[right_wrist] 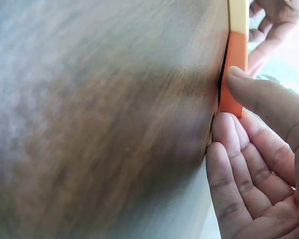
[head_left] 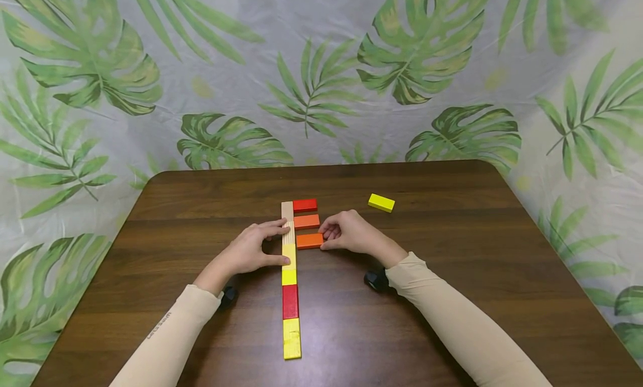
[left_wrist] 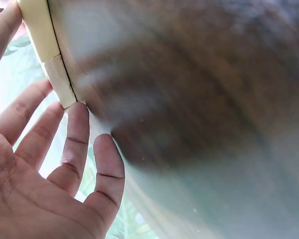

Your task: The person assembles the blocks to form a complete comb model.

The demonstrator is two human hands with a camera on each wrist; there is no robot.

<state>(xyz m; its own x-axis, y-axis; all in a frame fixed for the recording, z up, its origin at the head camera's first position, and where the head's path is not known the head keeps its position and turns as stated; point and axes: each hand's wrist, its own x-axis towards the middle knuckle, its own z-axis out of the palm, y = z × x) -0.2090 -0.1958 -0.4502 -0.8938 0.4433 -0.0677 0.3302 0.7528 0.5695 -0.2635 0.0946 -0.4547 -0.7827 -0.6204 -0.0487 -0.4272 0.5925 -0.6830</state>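
A column of flat wooden blocks runs down the table: natural wood blocks at the far end, then yellow, a red block and a yellow block nearest. My left hand rests its spread fingertips and thumb along the column's upper part. From the right side, my right hand pinches the outer end of an orange block, which lies crosswise against the column. In the right wrist view, the thumb presses this orange block. Farther up lie another orange block and a red block, both crosswise.
A loose yellow block lies toward the back right of the brown wooden table. Behind the table hangs a leaf-patterned cloth. Each wrist carries a small black device, such as the right wrist camera.
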